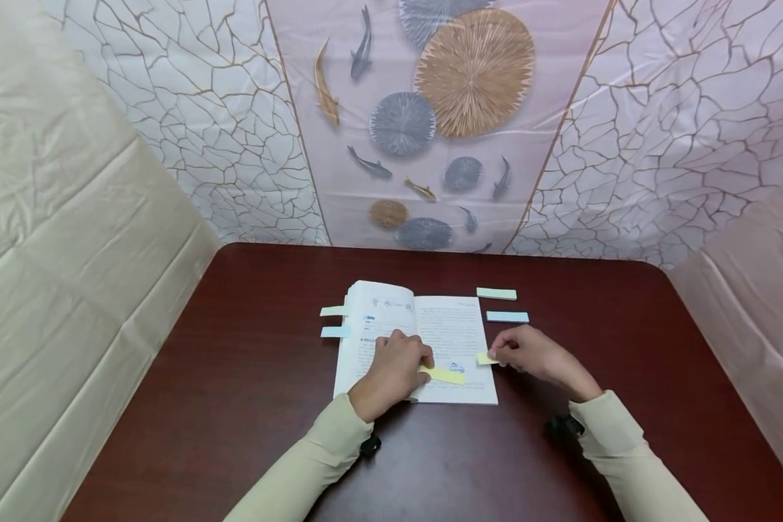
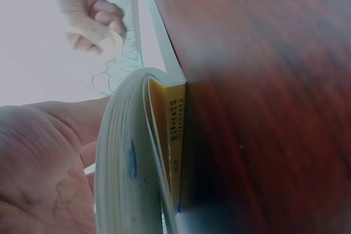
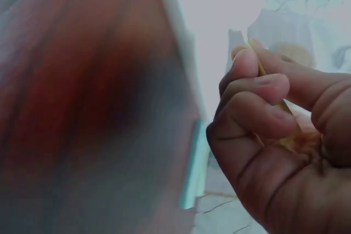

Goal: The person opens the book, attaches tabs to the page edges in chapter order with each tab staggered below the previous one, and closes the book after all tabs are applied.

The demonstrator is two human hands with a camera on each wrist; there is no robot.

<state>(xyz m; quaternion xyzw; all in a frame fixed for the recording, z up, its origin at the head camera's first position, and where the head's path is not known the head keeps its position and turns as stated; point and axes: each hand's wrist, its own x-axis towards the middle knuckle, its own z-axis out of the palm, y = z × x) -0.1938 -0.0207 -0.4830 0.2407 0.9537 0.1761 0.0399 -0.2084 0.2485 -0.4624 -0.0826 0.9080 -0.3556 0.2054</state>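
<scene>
An open book (image 1: 446,326) lies on the table, print on both pages. My left hand (image 1: 394,362) rests across its middle, fingers bent, with thumb and forefinger at the left end of a yellow sticky note strip (image 1: 446,375) over the right page. In the left wrist view the palm lies beside the raised page block (image 2: 118,157). My right hand (image 1: 535,355), near the book's right edge, pinches another yellow sticky note strip (image 1: 483,358) by thumb and fingertips. The right wrist view shows that strip running back between curled fingers (image 3: 255,113) toward the palm.
Pale green (image 1: 334,311) and light blue sticky strips (image 1: 334,332) stick out from the book's left edge. A green sticky strip (image 1: 496,293) and a blue one (image 1: 507,317) lie right of the book on the dark red table (image 1: 235,377). Patterned cloth (image 1: 404,181) hangs behind.
</scene>
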